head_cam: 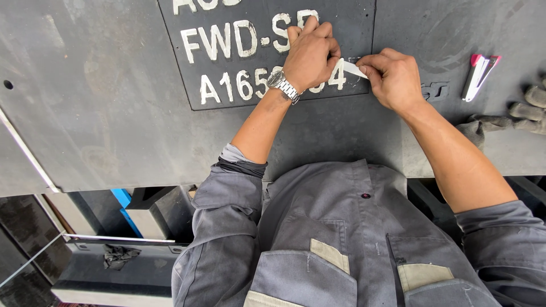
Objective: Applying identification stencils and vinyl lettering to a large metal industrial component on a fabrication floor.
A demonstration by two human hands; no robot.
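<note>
Pinching a thin white strip [354,69] between the fingers of my right hand [392,77], I hold it just over the dark plate [227,57] with painted white letters. The strip sits at the plate's right edge, by the last white mark. My left hand [310,54] lies flat on the plate just left of the strip, fingers bent and pressing down, holding nothing. A silver watch [282,85] is on that wrist. The plate sits on a big grey metal tabletop [102,102]. Far right on it lie a pink and white cutter [479,75] and a grey glove [512,116]. Near me are my grey work sleeves [227,227].
</note>
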